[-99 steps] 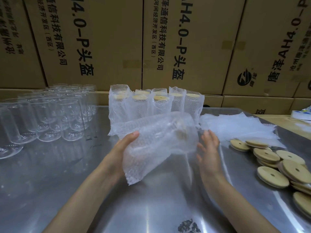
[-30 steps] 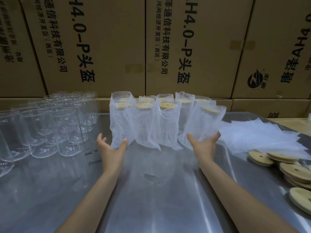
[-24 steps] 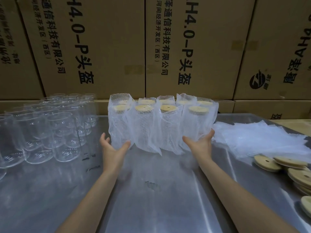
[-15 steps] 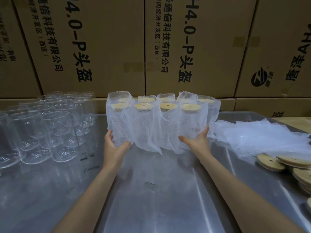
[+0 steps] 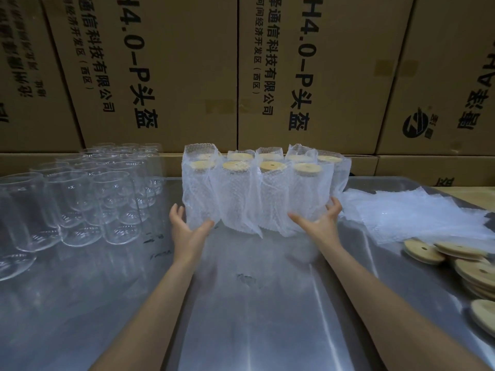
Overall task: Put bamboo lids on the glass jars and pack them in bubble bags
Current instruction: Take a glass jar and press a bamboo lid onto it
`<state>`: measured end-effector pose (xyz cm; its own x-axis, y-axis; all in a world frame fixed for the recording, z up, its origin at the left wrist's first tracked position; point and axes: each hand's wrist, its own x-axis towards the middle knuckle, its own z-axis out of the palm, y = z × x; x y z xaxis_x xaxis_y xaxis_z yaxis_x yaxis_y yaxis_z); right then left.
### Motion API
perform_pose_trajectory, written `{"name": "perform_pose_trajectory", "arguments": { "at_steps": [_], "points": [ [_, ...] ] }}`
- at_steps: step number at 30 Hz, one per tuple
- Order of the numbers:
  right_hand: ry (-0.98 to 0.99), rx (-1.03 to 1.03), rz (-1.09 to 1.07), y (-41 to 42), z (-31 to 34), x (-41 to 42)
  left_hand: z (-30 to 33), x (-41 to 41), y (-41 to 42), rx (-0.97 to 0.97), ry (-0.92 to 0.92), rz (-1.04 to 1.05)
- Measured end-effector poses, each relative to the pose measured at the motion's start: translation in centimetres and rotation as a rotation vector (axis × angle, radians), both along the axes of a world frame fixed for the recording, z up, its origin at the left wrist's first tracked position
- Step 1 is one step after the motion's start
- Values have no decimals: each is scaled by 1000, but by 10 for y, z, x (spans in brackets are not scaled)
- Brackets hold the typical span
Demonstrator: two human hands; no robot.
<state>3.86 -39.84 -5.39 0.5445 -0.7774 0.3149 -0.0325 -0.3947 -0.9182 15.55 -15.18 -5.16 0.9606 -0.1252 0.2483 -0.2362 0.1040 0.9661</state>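
Steel sheet covers the bench (image 5: 254, 317), dull and smeared, and its near middle lies bare between the person's two forearms, the widest free stretch on it. Toward the near right corner, round bamboo lids (image 5: 474, 269) lie in loose overlapping stacks, flat discs, some showing a small hole. Past the forearms, the left hand (image 5: 187, 231) and right hand (image 5: 320, 223) bracket a cluster of packed jars (image 5: 257, 194): the fingers of both are spread and relaxed, the left thumb touching the wrap of the leftmost jar, the right palm and fingers cupping the wrap at the right end. These jars stand upright in two tight rows at the bench's middle, each capped in bamboo and sleeved in a knobbly translucent bubble bag. Along the left edge, bare glass jars (image 5: 88, 199) crowd upright in rows, clear and smooth-walled, just beside the left hand. On the right, a pile of flat bubble bags (image 5: 417, 212) lies crumpled, close to the right hand. Behind the far edge rises a wall of printed cardboard cartons (image 5: 187, 76).
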Motion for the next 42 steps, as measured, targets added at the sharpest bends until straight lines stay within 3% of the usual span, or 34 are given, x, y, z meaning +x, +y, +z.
{"name": "perform_pose_trajectory", "arguments": {
  "at_steps": [8, 11, 15, 18, 19, 21, 24, 28, 32, 36, 42],
  "points": [
    [-18, 24, -65, 25, -2, -42, -2, -46, 25, 100, -53, 6],
    [92, -4, -20, 32, -6, -60, -6, -74, 42, 223, -148, -150],
    [377, -258, 26, 44, -9, -83, -8, -96, 88, 552, -499, -285],
    [412, -318, 46, 54, -8, -96, 6, -77, 129, 918, -916, -124],
    [419, -329, 54, 57, -7, -99, 12, -64, 142, 999, -981, -27],
    [428, -350, 78, 61, -6, -105, 27, -35, 167, 1062, -902, 222],
    [431, -371, 107, 67, -4, -110, 49, -5, 198, 1114, -609, 523],
    [437, -396, 109, 71, -1, -114, 70, 18, 221, 1201, -472, 638],
    [441, -393, 109, 72, -1, -115, 84, 28, 239, 1491, -263, 669],
    [436, -395, 110, 73, 0, -115, 85, 23, 243, 1475, -444, 729],
    [440, -425, 128, 75, 0, -118, 67, -6, 235, 1221, -810, 716]
  ]
}}
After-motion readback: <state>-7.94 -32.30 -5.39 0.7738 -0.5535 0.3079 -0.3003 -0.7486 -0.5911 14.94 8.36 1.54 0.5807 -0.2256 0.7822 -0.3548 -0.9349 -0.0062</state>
